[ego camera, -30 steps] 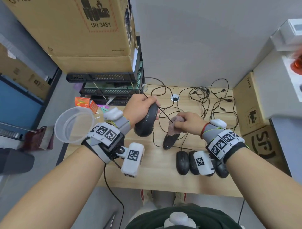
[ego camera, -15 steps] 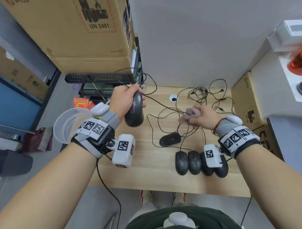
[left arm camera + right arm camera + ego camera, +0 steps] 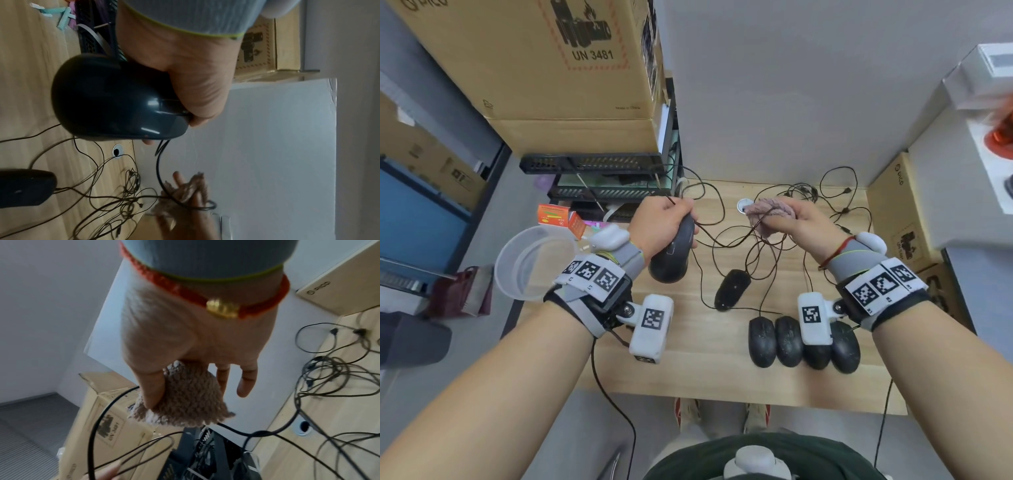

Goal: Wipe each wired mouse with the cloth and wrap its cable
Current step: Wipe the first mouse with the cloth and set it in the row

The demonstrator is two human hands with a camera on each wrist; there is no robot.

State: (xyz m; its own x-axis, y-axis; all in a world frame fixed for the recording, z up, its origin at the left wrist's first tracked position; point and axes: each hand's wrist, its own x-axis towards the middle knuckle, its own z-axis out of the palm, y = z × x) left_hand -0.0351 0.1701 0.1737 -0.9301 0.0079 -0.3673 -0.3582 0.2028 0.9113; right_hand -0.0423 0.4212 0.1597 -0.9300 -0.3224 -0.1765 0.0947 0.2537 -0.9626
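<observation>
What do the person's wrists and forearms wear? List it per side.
Left hand: grey wrist sleeve with yellow-green hem, white band of black square markers, white camera block, thin black cable hanging.
Right hand: same grey sleeve, marker band and camera block, plus red braided bracelet with gold bead. Forearms bare.

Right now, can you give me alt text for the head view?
The left hand grips a black mouse above the desk while the right hand holds a pink cloth and its cable. Five more mice lie among tangled cables.
</observation>
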